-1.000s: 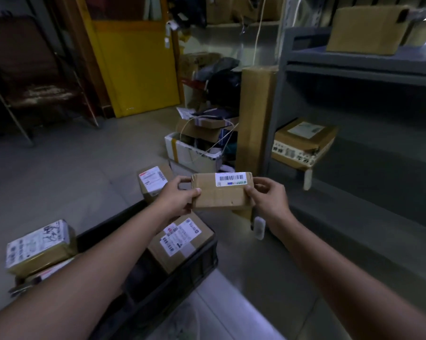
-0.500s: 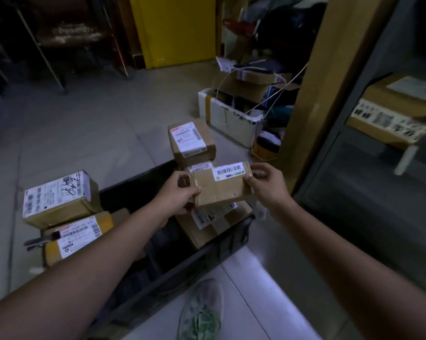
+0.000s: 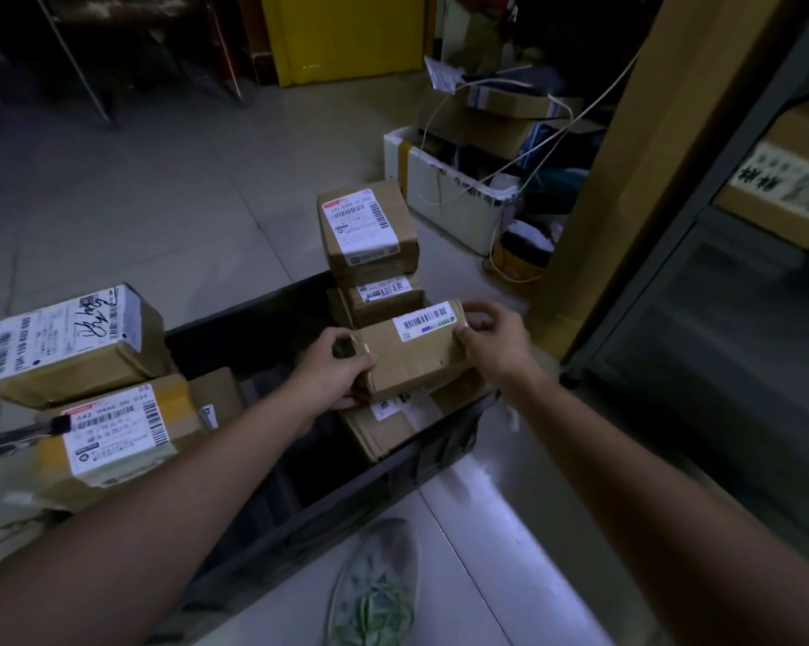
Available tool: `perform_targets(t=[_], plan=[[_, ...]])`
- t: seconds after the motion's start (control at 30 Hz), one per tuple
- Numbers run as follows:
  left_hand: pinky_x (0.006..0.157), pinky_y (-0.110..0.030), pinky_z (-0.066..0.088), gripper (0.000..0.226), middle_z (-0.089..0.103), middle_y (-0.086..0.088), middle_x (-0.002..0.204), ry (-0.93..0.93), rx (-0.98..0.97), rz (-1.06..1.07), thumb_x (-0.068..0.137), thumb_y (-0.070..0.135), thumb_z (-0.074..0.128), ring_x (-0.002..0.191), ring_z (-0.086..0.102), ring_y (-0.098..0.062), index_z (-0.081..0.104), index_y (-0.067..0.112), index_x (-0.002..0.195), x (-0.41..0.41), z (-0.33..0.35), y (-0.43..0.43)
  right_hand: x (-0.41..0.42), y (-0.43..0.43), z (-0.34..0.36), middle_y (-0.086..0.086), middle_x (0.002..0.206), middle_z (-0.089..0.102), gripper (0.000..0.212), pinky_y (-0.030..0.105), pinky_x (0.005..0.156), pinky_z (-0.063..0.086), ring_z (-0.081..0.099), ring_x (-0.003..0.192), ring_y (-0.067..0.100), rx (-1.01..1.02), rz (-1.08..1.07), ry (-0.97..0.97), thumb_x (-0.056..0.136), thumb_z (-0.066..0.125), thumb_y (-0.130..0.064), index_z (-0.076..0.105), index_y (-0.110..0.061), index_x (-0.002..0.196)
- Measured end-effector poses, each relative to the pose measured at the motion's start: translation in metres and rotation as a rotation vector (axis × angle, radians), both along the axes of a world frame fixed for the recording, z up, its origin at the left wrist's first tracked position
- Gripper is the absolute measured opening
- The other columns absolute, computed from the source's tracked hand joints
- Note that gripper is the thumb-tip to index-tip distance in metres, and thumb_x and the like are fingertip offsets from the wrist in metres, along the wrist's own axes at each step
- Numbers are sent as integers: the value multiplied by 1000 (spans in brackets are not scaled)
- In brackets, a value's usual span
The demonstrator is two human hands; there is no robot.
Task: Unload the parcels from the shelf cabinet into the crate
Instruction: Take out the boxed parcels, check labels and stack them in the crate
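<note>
Cardboard parcel point(image 3: 412, 354) between curled hands

At least seven parcels point(image 3: 412, 361) point(image 3: 393, 433) point(image 3: 367, 226) point(image 3: 384, 296) point(image 3: 67, 342) point(image 3: 113, 435) point(image 3: 784, 179), one crate point(image 3: 370, 482)

A plain brown cardboard parcel point(image 3: 412, 361) bears a white label striped with black barcode lines and small green and blue marks, above a black crate point(image 3: 300, 519). A brown box point(image 3: 367, 230) behind it shows a white label edged in red at the top. To the left, a tan carton point(image 3: 67, 342) wears a white label with black handwriting, and a yellow-taped carton point(image 3: 113, 435) a red-topped white one. The floor point(image 3: 160, 202) is pale grey tile, the door point(image 3: 346, 35) bright yellow, the shelf cabinet point(image 3: 719, 342) dark grey. A white bin point(image 3: 440, 193) has a yellow band; a grey shoe point(image 3: 377, 585) has green laces.
</note>
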State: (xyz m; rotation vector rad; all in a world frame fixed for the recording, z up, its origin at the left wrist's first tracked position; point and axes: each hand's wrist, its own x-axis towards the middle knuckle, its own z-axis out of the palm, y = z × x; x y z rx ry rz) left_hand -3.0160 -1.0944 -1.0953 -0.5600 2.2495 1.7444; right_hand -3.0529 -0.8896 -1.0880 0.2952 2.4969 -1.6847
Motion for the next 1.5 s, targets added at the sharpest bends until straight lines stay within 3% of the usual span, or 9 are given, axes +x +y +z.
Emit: perform_targets(t=[0.13, 0.27, 0.4, 0.57, 0.77, 0.93, 1.1, 1.37, 1.5], plan=[[70, -30, 56, 34, 62, -6, 109, -2, 23, 0, 93, 23, 67, 80, 63, -18, 50, 27, 123, -9, -11, 11, -9, 10, -9, 1, 122, 65, 32, 44, 98, 54, 61, 114, 19, 40, 4, -7, 98, 57, -14, 59, -24, 128], [75, -34, 56, 34, 61, -9, 123, 1, 41, 14, 92, 27, 69, 103, 65, -30, 50, 32, 120, -18, -21, 15, -15, 13, -16, 4, 128, 63, 34, 45, 100, 52, 60, 118, 21, 45, -30, -22, 99, 56, -15, 57, -23, 132], [72, -35, 55, 41, 57, -6, 130, -15, 32, 32, 93, 31, 67, 111, 61, -29, 49, 33, 130, -24, -26, 13, -21, 11, -18, 5, 130, 62, 36, 44, 100, 52, 60, 118, 21, 62, -3, -25, 99, 57, -16, 56, -21, 135], [65, -32, 52, 44, 57, -8, 131, -46, 9, 20, 94, 30, 66, 113, 60, -26, 48, 32, 134, -29, -25, 11, -28, 12, -19, 5, 131, 62, 37, 35, 98, 51, 60, 118, 21, 112, 32, -34, 99, 55, -16, 56, -21, 136], [68, -33, 52, 47, 58, -8, 129, -66, -34, -1, 94, 31, 64, 111, 60, -26, 46, 31, 137, -31, -23, 8, -29, 12, -18, 6, 133, 60, 37, 44, 105, 49, 57, 121, 22, 111, 38, -61, 99, 54, -18, 55, -21, 136], [70, -33, 54, 41, 58, -1, 99, -48, -66, 2, 95, 28, 63, 90, 58, -19, 50, 26, 133, -33, -20, 8, -32, 15, -15, 4, 127, 64, 32, 44, 105, 48, 59, 119, 22, 149, 60, -52, 99, 56, -17, 60, -21, 130], [72, -35, 55, 41, 59, -5, 115, -62, -103, -29, 94, 30, 65, 99, 59, -21, 52, 27, 133, -34, -15, 5, -35, 20, -16, 6, 127, 63, 31, 43, 103, 50, 59, 116, 21, 146, 93, -88, 99, 57, -19, 60, -21, 130], [74, -36, 55, 20, 62, -6, 114, -23, -220, -58, 93, 30, 66, 100, 61, -25, 59, 28, 111, -45, -11, 4, -41, 26, -13, 8, 126, 64, 34, 44, 102, 51, 61, 114, 23, 214, 160, -80, 98, 59, -21, 59, -17, 132], [89, -39, 55, 29, 61, -4, 118, 10, -405, -158, 93, 30, 66, 103, 62, -25, 61, 22, 120, -50, -3, 3, -41, 33, -2, 10, 128, 62, 40, 38, 96, 53, 61, 113, 23, 288, 245, -142, 99, 58, -25, 53, -18, 138]])
